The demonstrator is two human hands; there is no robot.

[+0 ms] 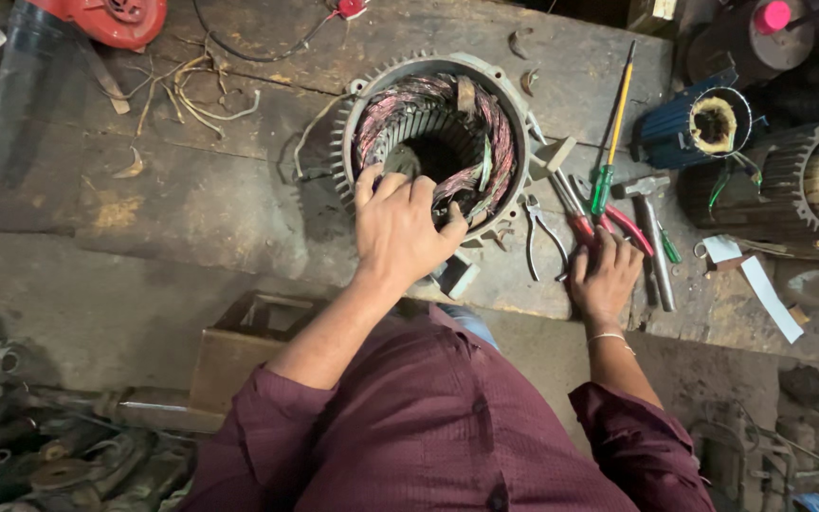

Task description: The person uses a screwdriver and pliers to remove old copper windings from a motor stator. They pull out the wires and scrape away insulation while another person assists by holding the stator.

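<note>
Head view: motor stator (433, 142) sits upper centre of frame on the wooden worktop (239, 190), bore facing up, pinkish copper windings (485, 123) packed round the inside of the finned grey housing. Left hand (400, 228) rests on the near rim, fingers (372, 180) curled and close together over the winding ends, thumb hooked on the rim's lower right; can't tell if anything is pinched underneath. Right hand (604, 275) lies flat on the worktop, right of centre, fingers loosely spread, fingertips touching the red-handled pliers (585, 223); not gripping them

Just right of the stator: bare-metal pliers (542, 237), a green-and-yellow screwdriver (613, 133) pointing up-frame, a hammer (651, 237) beside the right hand. Small grey block (459, 275) at the stator's near edge. Upper right: blue motor body (689, 128) and a second finned housing (808, 185). Red blower (111, 19) upper left, loose wire scraps (196, 95) near it

For clean work on the coils, my read: keep the left hand bracing the housing so it doesn't rock, press coil ends evenly rather than at one spot, mind enamel against slot edges, and take the pliers by the handles before bringing them in
</note>
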